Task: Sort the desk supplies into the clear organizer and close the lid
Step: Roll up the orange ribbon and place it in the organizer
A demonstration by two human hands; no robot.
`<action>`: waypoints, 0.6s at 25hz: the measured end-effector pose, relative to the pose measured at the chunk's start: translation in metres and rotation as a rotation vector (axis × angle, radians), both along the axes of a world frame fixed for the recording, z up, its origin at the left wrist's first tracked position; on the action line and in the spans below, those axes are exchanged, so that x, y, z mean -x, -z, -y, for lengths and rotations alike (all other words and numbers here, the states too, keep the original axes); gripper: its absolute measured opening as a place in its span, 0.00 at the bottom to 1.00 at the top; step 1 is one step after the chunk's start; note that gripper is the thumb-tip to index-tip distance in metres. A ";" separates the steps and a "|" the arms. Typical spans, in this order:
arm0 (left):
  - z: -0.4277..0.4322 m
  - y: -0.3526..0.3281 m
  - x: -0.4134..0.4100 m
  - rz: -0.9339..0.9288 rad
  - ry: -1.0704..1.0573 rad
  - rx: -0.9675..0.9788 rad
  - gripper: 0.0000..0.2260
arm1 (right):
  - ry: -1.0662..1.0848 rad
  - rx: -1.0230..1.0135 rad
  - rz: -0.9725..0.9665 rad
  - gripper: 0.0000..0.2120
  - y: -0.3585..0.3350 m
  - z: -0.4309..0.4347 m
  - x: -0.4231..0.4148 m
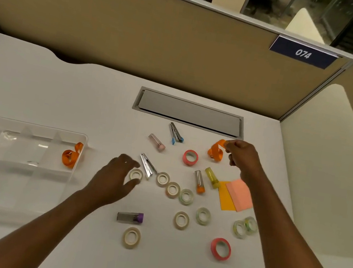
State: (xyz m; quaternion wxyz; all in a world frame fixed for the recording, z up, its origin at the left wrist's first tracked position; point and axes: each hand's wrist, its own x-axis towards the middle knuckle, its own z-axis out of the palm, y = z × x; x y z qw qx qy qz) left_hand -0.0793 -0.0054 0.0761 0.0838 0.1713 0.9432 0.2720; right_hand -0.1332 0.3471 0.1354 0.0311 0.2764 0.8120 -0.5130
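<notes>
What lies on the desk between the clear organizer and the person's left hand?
In the head view, nothing: the white desk is bare between the clear organizer and the left hand.

Office cubicle, seen from above: smooth white desk surface [61,91] closed in by tan fabric partition panels [140,34] with grey metal trim; dark blue number plate reading 074 [303,52] fixed to the partition's top edge; grey rectangular cable hatch [189,112] set into the desk; glass walls [286,4] behind; scattered white tape rolls [172,189] and pink and orange sticky notes [236,196]
</notes>
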 end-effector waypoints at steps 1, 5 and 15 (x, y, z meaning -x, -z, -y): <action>-0.014 -0.019 0.004 -0.020 0.018 -0.076 0.19 | -0.087 -0.016 -0.012 0.07 -0.026 0.004 -0.003; -0.071 -0.102 0.021 -0.080 0.056 -0.379 0.22 | -0.307 0.077 -0.097 0.08 -0.124 0.038 -0.021; -0.060 -0.214 0.026 -0.218 -0.150 -0.937 0.06 | -0.432 0.804 0.008 0.10 -0.209 0.127 -0.073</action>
